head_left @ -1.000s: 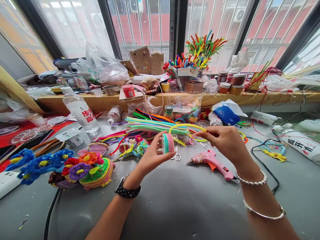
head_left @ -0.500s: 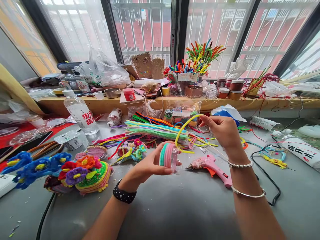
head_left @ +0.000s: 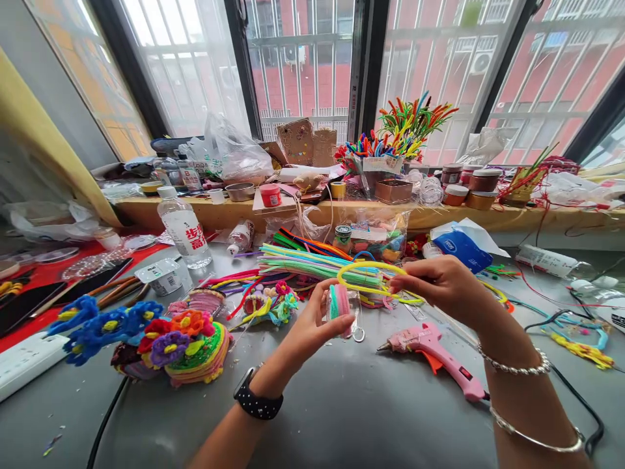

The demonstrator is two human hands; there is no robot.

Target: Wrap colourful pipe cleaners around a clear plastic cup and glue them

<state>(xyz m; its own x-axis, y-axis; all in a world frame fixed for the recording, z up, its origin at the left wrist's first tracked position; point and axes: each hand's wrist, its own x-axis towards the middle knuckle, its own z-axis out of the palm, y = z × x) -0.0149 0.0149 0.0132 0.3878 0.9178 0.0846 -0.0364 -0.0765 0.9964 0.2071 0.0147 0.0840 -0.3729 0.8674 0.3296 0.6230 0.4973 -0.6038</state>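
While the left hand [head_left: 312, 326] grasps the coil-wrapped container [head_left: 334, 303] above the bench [head_left: 371, 423] and the right hand [head_left: 442, 283] pinches the yellow pipe cleaner [head_left: 371, 264], it seems best to keep its curve kink-free, guiding it snugly beside the pink rows [head_left: 344, 303].
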